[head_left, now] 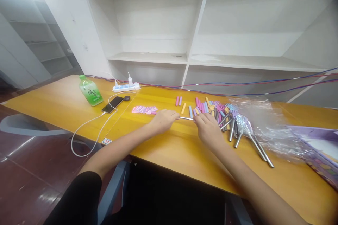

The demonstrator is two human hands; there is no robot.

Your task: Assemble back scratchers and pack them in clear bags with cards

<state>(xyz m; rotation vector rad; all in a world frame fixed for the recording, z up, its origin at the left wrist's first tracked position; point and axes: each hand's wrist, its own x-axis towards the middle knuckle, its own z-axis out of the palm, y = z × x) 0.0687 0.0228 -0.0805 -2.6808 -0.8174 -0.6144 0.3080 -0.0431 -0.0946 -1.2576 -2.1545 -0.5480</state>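
1. Nearest is the front edge of the worktop [169,147], with room there to pull back.
2. The left hand [164,121] pinches one end of a thin metal rod [186,118], and the right hand [208,126] grips the other. The rod sits between them. It should help to keep it straight and hold both ends snug.
3. Shiny sticks with claws [232,130] crowd the right side, so go easy there.
4. Little coloured tubes [183,108], a bit farther, could roll if bumped.
5. Wires [196,84] run along the far edge.
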